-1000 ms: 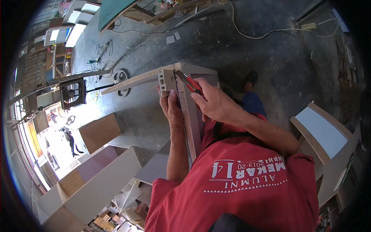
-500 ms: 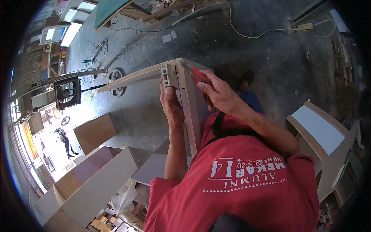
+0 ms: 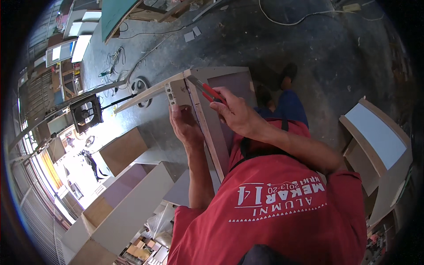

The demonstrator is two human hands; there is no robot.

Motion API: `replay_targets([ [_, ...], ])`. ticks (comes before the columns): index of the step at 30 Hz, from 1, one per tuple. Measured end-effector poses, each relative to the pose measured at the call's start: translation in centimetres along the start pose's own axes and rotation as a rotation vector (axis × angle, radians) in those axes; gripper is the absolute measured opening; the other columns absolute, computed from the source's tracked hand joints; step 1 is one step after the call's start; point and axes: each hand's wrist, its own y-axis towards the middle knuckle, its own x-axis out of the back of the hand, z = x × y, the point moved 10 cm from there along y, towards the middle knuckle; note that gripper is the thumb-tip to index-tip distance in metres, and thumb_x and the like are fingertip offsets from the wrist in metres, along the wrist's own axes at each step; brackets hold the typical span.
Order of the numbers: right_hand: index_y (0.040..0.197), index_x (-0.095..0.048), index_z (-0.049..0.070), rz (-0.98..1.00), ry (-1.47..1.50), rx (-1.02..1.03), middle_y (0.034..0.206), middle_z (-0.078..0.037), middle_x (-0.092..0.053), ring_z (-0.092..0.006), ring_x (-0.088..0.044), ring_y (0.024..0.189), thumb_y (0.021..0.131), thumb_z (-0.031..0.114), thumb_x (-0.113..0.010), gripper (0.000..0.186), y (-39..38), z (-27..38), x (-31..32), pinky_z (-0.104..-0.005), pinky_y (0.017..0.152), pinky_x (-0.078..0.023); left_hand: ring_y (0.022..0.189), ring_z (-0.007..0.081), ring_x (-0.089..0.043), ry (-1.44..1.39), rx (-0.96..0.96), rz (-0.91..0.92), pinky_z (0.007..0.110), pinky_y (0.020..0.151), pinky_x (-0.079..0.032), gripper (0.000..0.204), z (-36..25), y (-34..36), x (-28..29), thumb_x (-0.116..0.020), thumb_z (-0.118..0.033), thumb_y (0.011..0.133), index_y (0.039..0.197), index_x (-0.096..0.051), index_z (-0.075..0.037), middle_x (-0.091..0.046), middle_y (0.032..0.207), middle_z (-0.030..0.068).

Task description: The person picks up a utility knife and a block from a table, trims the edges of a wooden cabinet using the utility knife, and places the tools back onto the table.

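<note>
My right hand (image 3: pixel 238 112) is closed round red-handled pliers (image 3: pixel 207 92). Their grey jaws reach the top corner of a pale wooden cabinet (image 3: pixel 227 71) that stands upright before me. On the other side of the cabinet's long edge, my left hand (image 3: pixel 184 126) grips a beige block with a row of holes (image 3: pixel 169 93). The thumb presses near the block's lower end; the other fingers are partly hidden. Between block and edge shows a plain pale face with a small dark mark. What the jaws touch is too small to tell.
A pedestal fan (image 3: pixel 86 113) stands to the left, with its round base (image 3: pixel 140 90) nearby. Unfinished cabinet boxes (image 3: pixel 137 207) lie at lower left. Another cabinet piece (image 3: pixel 375 132) is on the right. Cables (image 3: pixel 291 23) and two small offcuts (image 3: pixel 189 36) lie on the concrete floor.
The view has shifted, so the cabinet appears further left. The plier jaws have come closer to the cabinet's corner edge. The holed block now appears further from the seam, still in my left hand.
</note>
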Motion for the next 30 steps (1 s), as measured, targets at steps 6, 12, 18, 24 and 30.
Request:
replay_targets([
  [6,0.130,-0.048,-0.001,-0.018,0.009,-0.014,0.086,-0.030,-0.065,-0.0482,-0.067,0.084,0.104,0.025,-0.053,0.037,0.2,0.4,-0.3,-0.0493,0.068,-0.049,0.110,0.0200,-0.058,-0.027,-0.024,-0.012,0.037,0.100,-0.041,0.038,-0.5,0.0,-0.3,-0.048,-0.035,0.104,0.120,-0.057,-0.002,-0.064,0.114,0.0090],
  [12,0.131,-0.045,-0.001,-0.018,-0.064,-0.019,0.087,-0.033,-0.065,-0.0523,-0.064,0.090,0.104,0.025,-0.053,0.038,0.1,0.5,-0.3,-0.0543,0.070,-0.049,0.109,0.0210,-0.059,-0.050,-0.022,0.018,0.038,0.099,-0.042,0.042,-0.3,0.0,-0.7,-0.048,-0.037,0.103,0.125,-0.057,-0.002,-0.065,0.117,0.0091],
  [18,0.132,-0.043,-0.001,-0.036,-0.006,0.009,0.086,-0.034,-0.065,-0.0543,-0.063,0.089,0.103,0.024,-0.053,0.039,-0.2,0.4,-0.8,-0.0560,0.070,-0.049,0.113,0.0214,-0.057,-0.025,-0.001,0.014,0.039,0.101,-0.042,0.046,0.1,-0.2,-0.1,-0.050,-0.040,0.102,0.127,-0.057,-0.002,-0.064,0.121,0.0091],
  [24,0.131,-0.042,-0.002,-0.070,0.051,0.029,0.081,-0.035,-0.064,-0.0535,-0.064,0.085,0.103,0.022,-0.053,0.038,0.1,0.4,-0.2,-0.0563,0.068,-0.049,0.112,0.0224,-0.057,-0.007,0.003,0.007,0.039,0.101,-0.042,0.047,0.1,-0.3,-1.0,-0.048,-0.041,0.103,0.126,-0.057,-0.001,-0.064,0.120,0.0098],
  [30,0.125,-0.046,-0.003,0.026,-0.181,0.079,0.076,-0.034,-0.063,-0.0528,-0.065,0.080,0.101,0.021,-0.055,0.034,-1.0,1.8,0.3,-0.0571,0.066,-0.050,0.111,0.0221,-0.057,-0.019,-0.020,0.000,0.038,0.100,-0.042,0.047,-0.2,0.0,-0.4,-0.048,-0.042,0.103,0.125,-0.057,-0.001,-0.063,0.118,0.0105],
])
